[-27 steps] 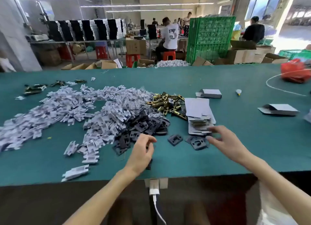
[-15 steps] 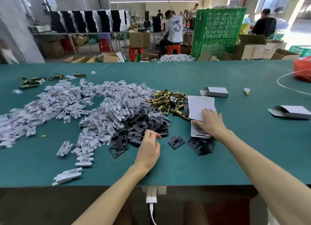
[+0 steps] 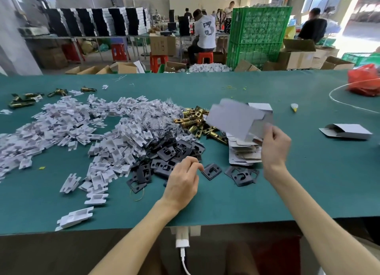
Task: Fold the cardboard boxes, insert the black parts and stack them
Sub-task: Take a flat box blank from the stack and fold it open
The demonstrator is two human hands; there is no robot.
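- My right hand (image 3: pixel 275 145) is raised above the green table (image 3: pixel 308 182), thumb and fingers pinching the lower corner of a flat white cardboard blank (image 3: pixel 234 118). The blank is in the air, tilted and smeared by motion, so I cannot make out its flaps.
- Directly below it lies the stack of blanks (image 3: pixel 244 153), its far end hidden behind the lifted sheet and my hand.
- My left hand (image 3: pixel 181 182) rests low at the near edge of the black parts (image 3: pixel 176 151), fingers curled with thumb and forefinger close together. I cannot tell whether they grasp anything; the palm covers what is beneath.
- One loose black part (image 3: pixel 211 171) lies just beside those fingertips, apart from the heap.
- A heap of white plastic pieces (image 3: pixel 82 126) spreads left and runs off the frame edge, partly burying the black parts.
- Brass latches (image 3: pixel 195 120) show between that heap and the blank, partly hidden.
- A folded box (image 3: pixel 347 131) lies on its side, well apart to the right.
- A red bag (image 3: pixel 364 81) is cut off at the right edge.
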